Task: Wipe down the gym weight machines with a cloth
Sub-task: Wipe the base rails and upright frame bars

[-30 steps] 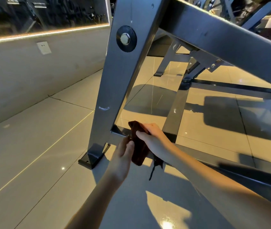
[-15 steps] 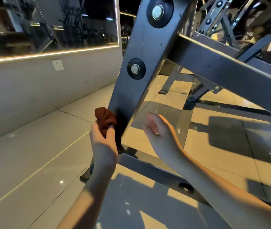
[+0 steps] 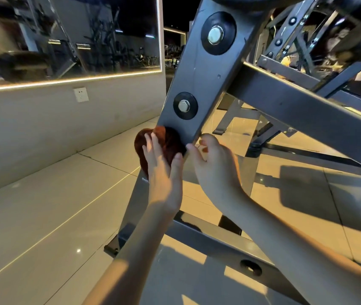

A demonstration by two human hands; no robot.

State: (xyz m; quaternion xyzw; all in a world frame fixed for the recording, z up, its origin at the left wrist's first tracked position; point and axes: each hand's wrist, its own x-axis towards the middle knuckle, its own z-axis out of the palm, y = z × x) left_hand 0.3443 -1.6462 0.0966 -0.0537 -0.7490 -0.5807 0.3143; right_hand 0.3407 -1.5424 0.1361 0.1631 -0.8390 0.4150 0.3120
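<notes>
Since half a second ago the cloth (image 3: 141, 150) has climbed the slanted post (image 3: 195, 84). It now sits just under the lower bolt (image 3: 184, 105), and the right hand has closed in on the post. A second ago both hands held the cloth down by the base bar (image 3: 208, 238).

At the left, bare floor (image 3: 43, 205) runs wide to the wall (image 3: 43, 133). The left hand (image 3: 164, 175) lies over the bunched cloth with fingers nearly straight, pressing it against the post's left edge and face. The right hand (image 3: 217, 168) holds nothing, its fingers loosely curled and its thumb tip at the post's right edge. A cross beam (image 3: 307, 111) slopes away above it, with floor showing below.
</notes>
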